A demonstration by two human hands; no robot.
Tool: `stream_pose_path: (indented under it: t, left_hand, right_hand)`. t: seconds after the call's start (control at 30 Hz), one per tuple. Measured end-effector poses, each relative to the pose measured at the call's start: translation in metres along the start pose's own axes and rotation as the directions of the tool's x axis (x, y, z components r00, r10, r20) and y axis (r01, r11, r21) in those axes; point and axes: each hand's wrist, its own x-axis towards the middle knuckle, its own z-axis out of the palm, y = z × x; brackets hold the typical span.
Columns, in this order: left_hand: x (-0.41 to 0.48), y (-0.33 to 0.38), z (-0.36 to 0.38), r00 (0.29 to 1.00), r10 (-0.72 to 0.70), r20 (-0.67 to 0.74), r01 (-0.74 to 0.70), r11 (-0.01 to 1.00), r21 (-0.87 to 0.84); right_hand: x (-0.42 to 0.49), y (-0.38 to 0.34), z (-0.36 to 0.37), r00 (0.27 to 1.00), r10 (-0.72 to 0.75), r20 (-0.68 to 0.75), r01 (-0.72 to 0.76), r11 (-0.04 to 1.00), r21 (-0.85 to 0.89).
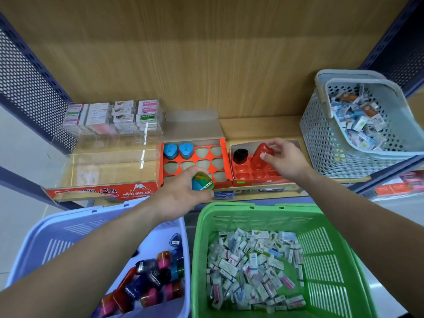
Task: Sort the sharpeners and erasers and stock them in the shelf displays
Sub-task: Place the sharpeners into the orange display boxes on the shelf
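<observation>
Shelf [259,127]: carries two orange trays.
Lilac basket [34,244]: loose sharpeners, below the left arm.
Left tray [226,160]: empty slots just beyond the left hand.
Left hand [181,198]: grips a green sharpener [203,181] at that tray's near edge.
Right hand [284,157]: pinches a red sharpener [259,157] over the right tray [252,176].

green basket [263,216], lilac basket [68,226], grey perforated basket [321,134], orange trays [226,161], two blue sharpeners [177,150], red sharpener [258,159]
</observation>
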Motion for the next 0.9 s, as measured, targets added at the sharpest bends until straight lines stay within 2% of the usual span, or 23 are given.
stream_pose_path:
  t: [0.17,0.4,0.5,0.7,0.9]
  left_hand:
    - [0.008,-0.008,0.001,0.999,-0.014,-0.033,0.015,0.999,0.031]
    - [0.012,-0.009,0.003,0.999,-0.039,-0.037,0.039,0.999,0.008]
    - [0.011,-0.006,0.004,0.999,-0.019,-0.040,0.020,1.000,0.009]
    - [0.011,-0.003,0.006,0.997,0.035,-0.071,-0.036,0.999,-0.009]
    - [0.007,0.002,0.002,0.994,0.044,-0.105,-0.051,0.997,-0.063]
  right_hand:
    - [0.012,0.006,0.012,0.992,-0.060,-0.114,0.051,0.996,-0.078]
    - [0.017,0.016,0.020,0.988,-0.063,-0.142,0.050,0.995,-0.090]
    - [0.019,0.021,0.019,0.988,-0.086,-0.129,0.069,0.989,-0.131]
    - [0.026,0.021,0.023,0.986,-0.155,-0.068,0.121,0.926,-0.359]
    - [0.021,0.016,0.016,0.995,-0.093,-0.034,0.076,0.939,-0.335]
